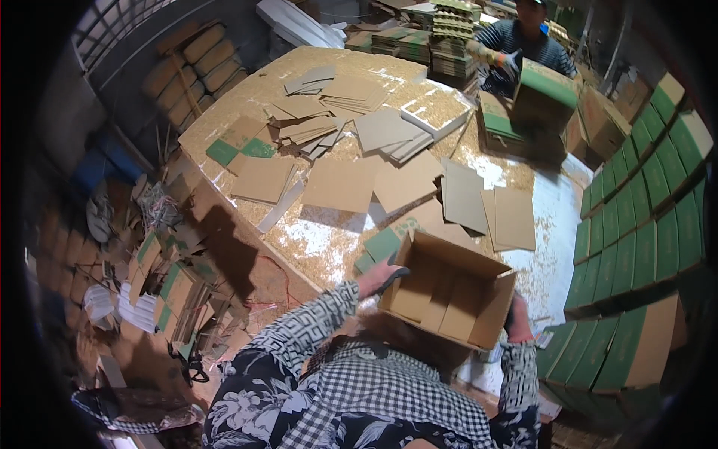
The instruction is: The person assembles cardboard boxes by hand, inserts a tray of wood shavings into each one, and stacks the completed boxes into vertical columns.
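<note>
Big picture first: the wide chaff-strewn worktable [314,247] runs from six o'clock up to twelve, littered with flat brown cardboard sheets [340,183], far too overlapped to count, well over a dozen. At three o'clock, a curving wall of stacked green-and-brown cartons [636,224], again too many to number. At one o'clock a co-worker in a striped top [535,49] handles one green-topped carton [546,93].

Now the action: one open brown cardboard box [449,295] sits at five o'clock, raised off the table, mouth tilted toward the wearer. Left hand [378,278] clamps its near-left wall, fingers curled over the rim. Right hand [517,318] is pressed to the right wall; I cannot tell how its fingers lie, the flap hides them.

My read: the box is just erected and being squared. The next move probably calls for a firm two-handed grip while it's turned and set down.
</note>
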Action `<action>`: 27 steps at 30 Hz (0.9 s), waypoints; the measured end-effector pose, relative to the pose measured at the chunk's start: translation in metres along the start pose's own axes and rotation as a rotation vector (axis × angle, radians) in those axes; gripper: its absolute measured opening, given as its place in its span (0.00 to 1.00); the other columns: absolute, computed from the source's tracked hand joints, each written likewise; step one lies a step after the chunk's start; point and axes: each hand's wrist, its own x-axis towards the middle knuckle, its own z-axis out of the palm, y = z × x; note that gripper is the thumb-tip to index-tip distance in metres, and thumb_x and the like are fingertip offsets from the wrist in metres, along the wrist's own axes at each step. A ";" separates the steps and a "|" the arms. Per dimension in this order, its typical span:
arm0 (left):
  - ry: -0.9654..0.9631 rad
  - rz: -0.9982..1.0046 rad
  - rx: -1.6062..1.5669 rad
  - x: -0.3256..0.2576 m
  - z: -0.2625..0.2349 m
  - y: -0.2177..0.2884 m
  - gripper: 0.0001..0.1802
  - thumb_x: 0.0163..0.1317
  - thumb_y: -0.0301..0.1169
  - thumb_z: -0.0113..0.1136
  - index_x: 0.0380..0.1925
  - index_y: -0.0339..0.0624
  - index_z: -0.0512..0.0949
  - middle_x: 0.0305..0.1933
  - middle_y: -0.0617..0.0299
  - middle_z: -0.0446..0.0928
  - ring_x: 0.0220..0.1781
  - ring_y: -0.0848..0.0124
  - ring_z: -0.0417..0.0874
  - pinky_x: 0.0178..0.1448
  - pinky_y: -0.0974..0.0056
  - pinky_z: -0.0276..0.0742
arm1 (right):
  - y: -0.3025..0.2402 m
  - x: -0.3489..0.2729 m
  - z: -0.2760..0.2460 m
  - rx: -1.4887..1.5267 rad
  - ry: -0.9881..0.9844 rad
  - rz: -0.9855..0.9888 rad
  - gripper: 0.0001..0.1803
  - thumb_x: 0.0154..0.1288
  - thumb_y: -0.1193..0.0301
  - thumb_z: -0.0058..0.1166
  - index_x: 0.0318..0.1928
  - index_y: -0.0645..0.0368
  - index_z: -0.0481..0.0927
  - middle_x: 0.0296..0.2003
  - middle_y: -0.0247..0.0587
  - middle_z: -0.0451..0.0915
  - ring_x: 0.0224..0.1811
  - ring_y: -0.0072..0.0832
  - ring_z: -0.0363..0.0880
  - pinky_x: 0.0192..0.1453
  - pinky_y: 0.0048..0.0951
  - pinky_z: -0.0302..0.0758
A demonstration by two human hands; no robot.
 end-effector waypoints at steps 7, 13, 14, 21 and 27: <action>0.291 -0.522 -0.651 0.032 -0.041 -0.040 0.51 0.50 0.71 0.45 0.63 0.40 0.57 0.55 0.46 0.68 0.48 0.58 0.71 0.53 0.52 0.64 | -0.067 0.049 0.015 -0.399 0.328 0.579 0.48 0.48 0.62 0.64 0.65 0.65 0.52 0.60 0.65 0.58 0.63 0.54 0.56 0.67 0.40 0.57; 1.013 -0.067 -0.185 0.127 -0.170 -0.100 0.25 0.66 0.45 0.47 0.44 0.29 0.72 0.43 0.50 0.77 0.43 0.62 0.79 0.42 0.65 0.78 | -0.068 0.048 0.019 -0.486 0.292 0.534 0.46 0.46 0.65 0.65 0.62 0.69 0.54 0.56 0.64 0.61 0.59 0.56 0.61 0.63 0.44 0.61; 0.920 0.063 -0.670 0.150 -0.161 -0.060 0.21 0.62 0.40 0.53 0.42 0.29 0.73 0.41 0.50 0.77 0.39 0.62 0.80 0.41 0.64 0.77 | -0.069 0.051 0.019 -0.475 0.308 0.514 0.46 0.46 0.65 0.65 0.62 0.69 0.54 0.56 0.64 0.61 0.58 0.57 0.61 0.63 0.45 0.61; 0.279 -0.037 0.191 0.227 -0.092 -0.098 0.17 0.61 0.35 0.48 0.45 0.35 0.75 0.45 0.50 0.78 0.47 0.60 0.77 0.50 0.62 0.71 | -0.079 0.072 0.013 -0.509 0.201 0.624 0.48 0.45 0.66 0.65 0.64 0.66 0.52 0.56 0.61 0.62 0.59 0.55 0.61 0.61 0.47 0.60; 1.101 -0.525 0.559 0.138 -0.184 -0.106 0.33 0.61 0.45 0.48 0.60 0.35 0.59 0.60 0.41 0.62 0.57 0.51 0.67 0.62 0.53 0.63 | -0.086 0.070 0.017 -0.572 0.201 0.760 0.48 0.45 0.66 0.65 0.65 0.63 0.53 0.57 0.57 0.61 0.60 0.52 0.61 0.60 0.50 0.59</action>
